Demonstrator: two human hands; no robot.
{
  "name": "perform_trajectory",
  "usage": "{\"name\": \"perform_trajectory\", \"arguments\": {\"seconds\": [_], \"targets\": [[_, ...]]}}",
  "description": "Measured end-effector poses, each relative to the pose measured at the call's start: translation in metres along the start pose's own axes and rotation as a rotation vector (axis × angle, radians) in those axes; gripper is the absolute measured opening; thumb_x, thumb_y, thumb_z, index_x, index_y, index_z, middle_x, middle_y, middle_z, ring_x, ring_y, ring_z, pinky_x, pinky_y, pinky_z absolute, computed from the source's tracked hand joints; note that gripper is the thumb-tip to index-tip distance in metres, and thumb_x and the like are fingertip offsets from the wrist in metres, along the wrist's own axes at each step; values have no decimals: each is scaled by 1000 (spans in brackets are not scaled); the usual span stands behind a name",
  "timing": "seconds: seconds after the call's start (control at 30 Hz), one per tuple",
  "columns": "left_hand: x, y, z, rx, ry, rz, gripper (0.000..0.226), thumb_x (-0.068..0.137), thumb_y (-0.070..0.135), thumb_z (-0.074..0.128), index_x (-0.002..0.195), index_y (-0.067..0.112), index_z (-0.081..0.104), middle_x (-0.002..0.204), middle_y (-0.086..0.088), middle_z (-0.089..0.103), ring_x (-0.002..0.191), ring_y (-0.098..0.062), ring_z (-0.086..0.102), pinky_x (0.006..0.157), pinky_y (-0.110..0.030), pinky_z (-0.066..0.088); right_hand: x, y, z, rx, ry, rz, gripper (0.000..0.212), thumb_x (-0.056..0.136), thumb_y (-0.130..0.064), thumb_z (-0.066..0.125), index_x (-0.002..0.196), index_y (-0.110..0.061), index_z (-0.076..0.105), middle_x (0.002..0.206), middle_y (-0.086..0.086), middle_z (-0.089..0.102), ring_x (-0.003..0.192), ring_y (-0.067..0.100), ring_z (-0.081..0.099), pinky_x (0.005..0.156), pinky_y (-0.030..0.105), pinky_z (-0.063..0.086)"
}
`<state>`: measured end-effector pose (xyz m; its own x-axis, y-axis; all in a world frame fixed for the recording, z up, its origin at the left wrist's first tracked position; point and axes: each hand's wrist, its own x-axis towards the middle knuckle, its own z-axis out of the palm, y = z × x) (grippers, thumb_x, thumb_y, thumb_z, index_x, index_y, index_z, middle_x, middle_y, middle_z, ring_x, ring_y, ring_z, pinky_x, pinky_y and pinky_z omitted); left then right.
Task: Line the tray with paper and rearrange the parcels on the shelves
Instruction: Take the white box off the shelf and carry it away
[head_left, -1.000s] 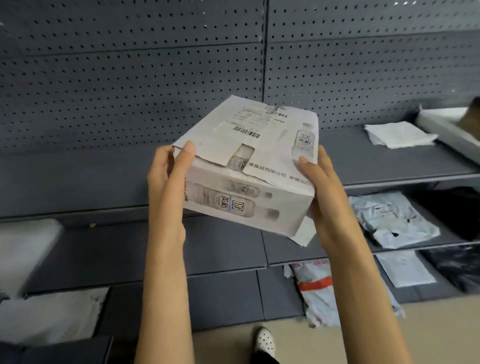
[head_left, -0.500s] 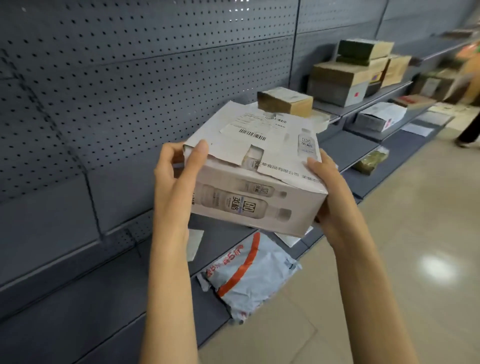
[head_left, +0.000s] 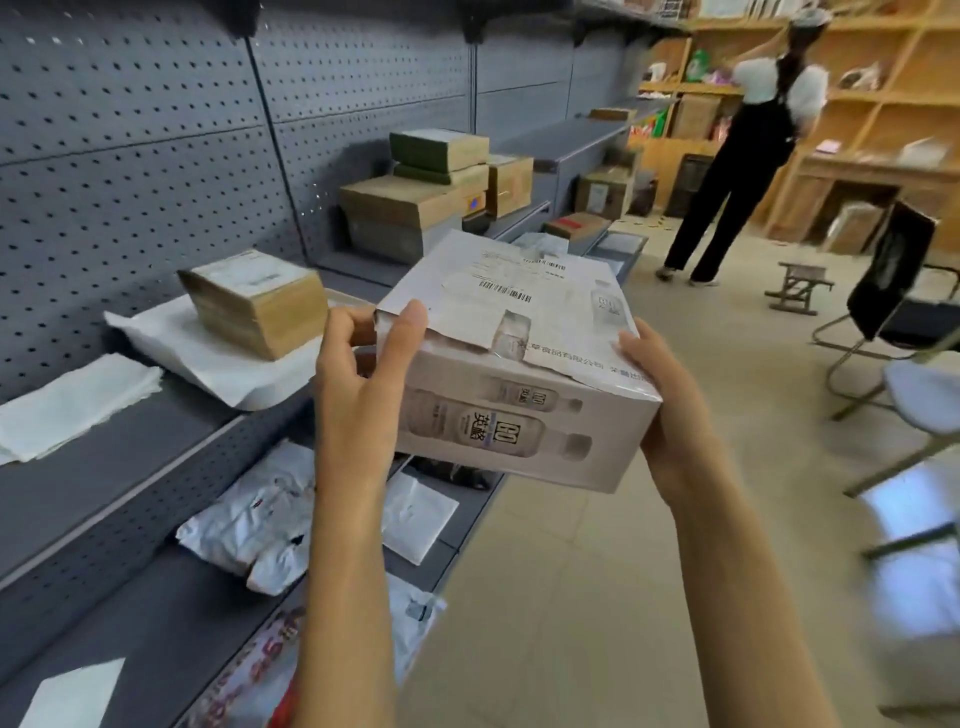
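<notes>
With my left hand (head_left: 358, 379) clamped on the near corner and my right hand (head_left: 662, 410) cupping the far end, both closed around the white carton (head_left: 519, 374), I carry it at chest height in front of the grey shelves (head_left: 119, 467). I would keep it level, thumb pinning the torn flap, and pick a bare stretch beside the brown parcel (head_left: 254, 301) on its paper sheet (head_left: 208, 343).

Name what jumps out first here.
A white carton printed with bottles, its top flap torn, fills the centre, held between the left hand and right hand. Left of it, a brown taped box sits on white paper on the grey shelf.
</notes>
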<state>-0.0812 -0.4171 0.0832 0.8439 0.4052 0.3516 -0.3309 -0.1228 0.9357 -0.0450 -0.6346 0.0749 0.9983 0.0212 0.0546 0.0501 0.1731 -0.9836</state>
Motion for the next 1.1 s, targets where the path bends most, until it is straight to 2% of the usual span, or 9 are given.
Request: {"name": "perform_trajectory", "arguments": {"seconds": [0.1,0.2,0.37,0.47,0.6,0.73,0.93,1.03,1.1], "targets": [[29,-18,45,-9,-33,-11,35,87,58,62,94,25,55,90,10,64,83,-7,58,74,-25,44,35,0,-28,3,53,-11,47,91,-38,53,136,-29,58,118,-5,76,92,8,73,67,20,54],[60,-38,87,-33,-64,-48,40,80,65,61,94,28,56,91,9,68,82,-7,62,72,-29,48,77,5,-55,9,95,-10,39,102,-31,45,139,-26,57,122,-1,75,91,9,73,64,18,55],[134,-66,151,-51,-143,-59,42,75,70,61,93,32,54,100,3,66,89,-13,63,72,-32,51,166,6,-83,30,162,3,39,103,-28,43,139,-25,57,126,0,73,95,12,71,62,17,53],[190,-77,186,-31,-167,-27,47,75,71,58,95,30,53,99,4,64,86,-10,60,70,-27,46,226,-1,-91,56,207,-6,39,103,-28,43,140,-26,57,124,0,74,93,11,72,60,16,54],[271,-94,235,-47,-198,4,34,77,69,58,85,37,49,86,14,57,79,-5,54,71,-26,41,313,-14,-99,44,241,-50,38,103,-28,43,138,-30,57,125,-2,73,101,15,70,70,24,51],[332,-117,279,-40,-242,30,32,81,65,57,80,36,44,74,19,47,68,3,46,67,-24,36,384,-16,-113,37,294,-75,40,103,-27,42,141,-30,55,126,-1,72,105,18,70,69,24,50],[406,-158,338,-32,-295,22,48,78,69,56,93,25,47,94,0,56,85,-11,53,75,-30,43,477,-4,-136,51,322,-70,40,104,-28,41,141,-30,55,123,-3,74,100,15,72,61,18,54],[444,-177,371,-25,-290,-12,45,79,65,57,94,24,48,96,0,59,87,-11,57,74,-32,46,530,1,-150,51,312,-69,39,104,-28,42,140,-31,55,122,-2,75,103,18,72,68,23,53],[470,-188,396,-19,-277,-34,40,82,60,58,96,24,49,97,3,60,86,-7,59,72,-28,48,570,1,-161,61,298,-74,38,104,-28,43,140,-31,55,120,-2,76,99,17,73,63,20,54]]}}
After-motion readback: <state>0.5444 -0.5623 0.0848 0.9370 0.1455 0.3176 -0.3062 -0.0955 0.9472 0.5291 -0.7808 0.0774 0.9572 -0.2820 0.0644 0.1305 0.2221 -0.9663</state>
